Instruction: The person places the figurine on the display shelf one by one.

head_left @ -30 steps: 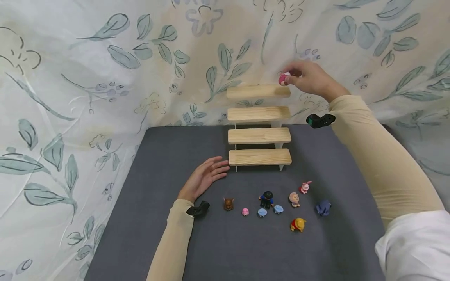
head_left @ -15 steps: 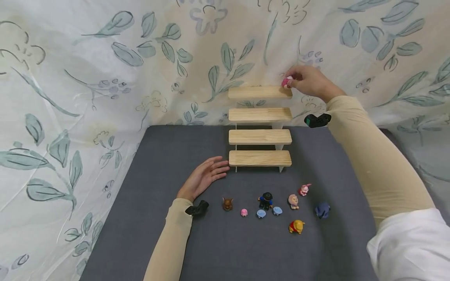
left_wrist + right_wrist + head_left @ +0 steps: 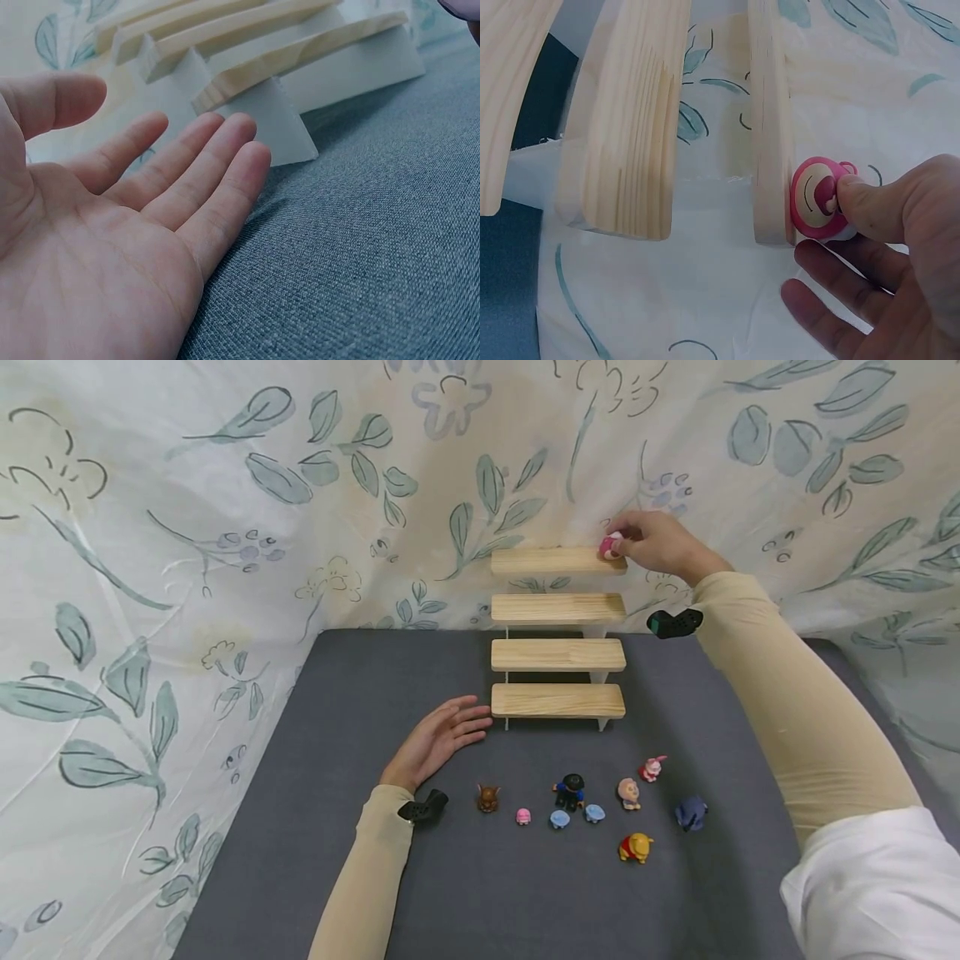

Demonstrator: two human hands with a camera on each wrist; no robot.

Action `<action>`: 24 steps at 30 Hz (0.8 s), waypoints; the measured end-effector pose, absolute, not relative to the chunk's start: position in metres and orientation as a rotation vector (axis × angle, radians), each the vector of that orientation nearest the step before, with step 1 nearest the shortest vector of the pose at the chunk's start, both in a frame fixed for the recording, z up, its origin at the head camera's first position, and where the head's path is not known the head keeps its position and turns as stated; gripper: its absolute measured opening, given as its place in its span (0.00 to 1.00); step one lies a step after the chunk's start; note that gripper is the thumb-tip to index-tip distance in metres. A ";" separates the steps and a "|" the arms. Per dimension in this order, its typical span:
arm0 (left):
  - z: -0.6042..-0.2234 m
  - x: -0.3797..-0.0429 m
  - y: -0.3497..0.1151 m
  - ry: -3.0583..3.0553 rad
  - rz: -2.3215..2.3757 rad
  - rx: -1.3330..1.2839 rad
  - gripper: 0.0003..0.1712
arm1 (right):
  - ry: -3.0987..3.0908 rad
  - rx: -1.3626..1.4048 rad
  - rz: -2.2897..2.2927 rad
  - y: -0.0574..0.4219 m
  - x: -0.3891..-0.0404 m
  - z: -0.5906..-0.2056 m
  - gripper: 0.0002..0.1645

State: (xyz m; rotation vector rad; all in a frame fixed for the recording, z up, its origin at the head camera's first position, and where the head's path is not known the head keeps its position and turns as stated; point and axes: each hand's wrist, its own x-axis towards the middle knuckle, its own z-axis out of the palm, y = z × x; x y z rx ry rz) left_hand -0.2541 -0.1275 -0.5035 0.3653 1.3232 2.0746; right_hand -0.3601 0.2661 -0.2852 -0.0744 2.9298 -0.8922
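Observation:
A small pink bear figurine [image 3: 810, 199] with a cream muzzle is pinched between the thumb and fingers of my right hand [image 3: 660, 542]. In the right wrist view its base meets the top board [image 3: 771, 135] of the wooden stepped shelf [image 3: 558, 700], near that board's right end. My left hand [image 3: 441, 739] lies palm up with fingers extended. Its fingertips [image 3: 251, 161] are right at the left end of the lowest step, holding nothing. White side panels [image 3: 274, 124] carry the boards.
On the dark grey cloth [image 3: 360, 677] stand a brown figurine [image 3: 488, 798], a small pink one [image 3: 522, 816], a black-and-blue figure [image 3: 570, 791], two light-blue pieces [image 3: 559, 819], a peach figurine [image 3: 628, 793], a pink-and-red one [image 3: 652, 767], a yellow-and-red bear [image 3: 636, 847] and a blue figurine [image 3: 691, 812]. Leaf-patterned fabric hangs behind.
My right hand has lowered the pink bear figurine from above the top board's right end down onto it. The left hand keeps its place beside the lowest step.

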 end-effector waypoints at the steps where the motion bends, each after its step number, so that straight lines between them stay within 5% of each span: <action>1: -0.503 -0.254 -0.127 1.323 2.073 0.365 0.32 | 2.925 -0.072 -0.900 0.266 -0.360 -0.286 0.26; 24: -0.500 -0.249 -0.125 1.343 2.092 0.325 0.31 | 2.920 -0.111 -0.900 0.265 -0.355 -0.282 0.32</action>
